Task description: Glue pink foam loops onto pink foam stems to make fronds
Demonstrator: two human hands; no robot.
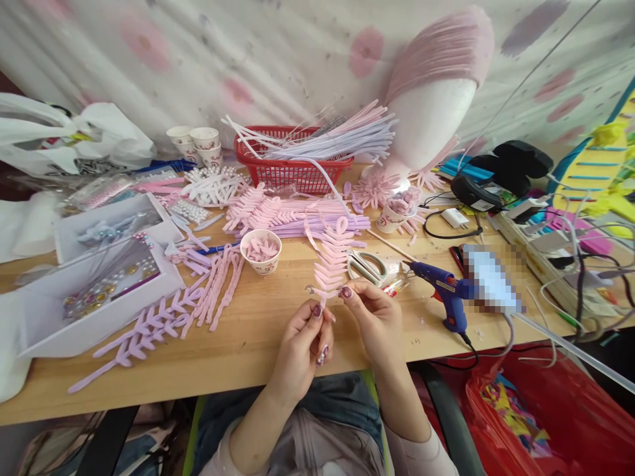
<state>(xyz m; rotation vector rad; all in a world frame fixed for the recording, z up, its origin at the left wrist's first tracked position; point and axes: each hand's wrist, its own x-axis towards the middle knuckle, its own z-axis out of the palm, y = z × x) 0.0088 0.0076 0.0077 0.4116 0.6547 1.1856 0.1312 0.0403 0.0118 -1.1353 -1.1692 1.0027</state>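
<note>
My left hand (308, 337) and my right hand (373, 316) meet at the near end of a pink pipe-cleaner feather piece (331, 259) that stretches away across the wooden table (248, 344). Both hands pinch its lower end, fingers closed on it. Scissors (368, 266) lie just beyond my right hand. A blue glue gun (444, 291) rests to the right of them. A paper cup (260, 251) with pink bits stands to the left of the piece.
More pink and lilac feather pieces (163, 317) lie at left beside white trays (94, 291) of beads. A red basket (292, 165) of pipe cleaners and a foam head (431, 112) stand at the back. Cables and a power strip (540, 251) crowd the right; a red bag (560, 416) sits below.
</note>
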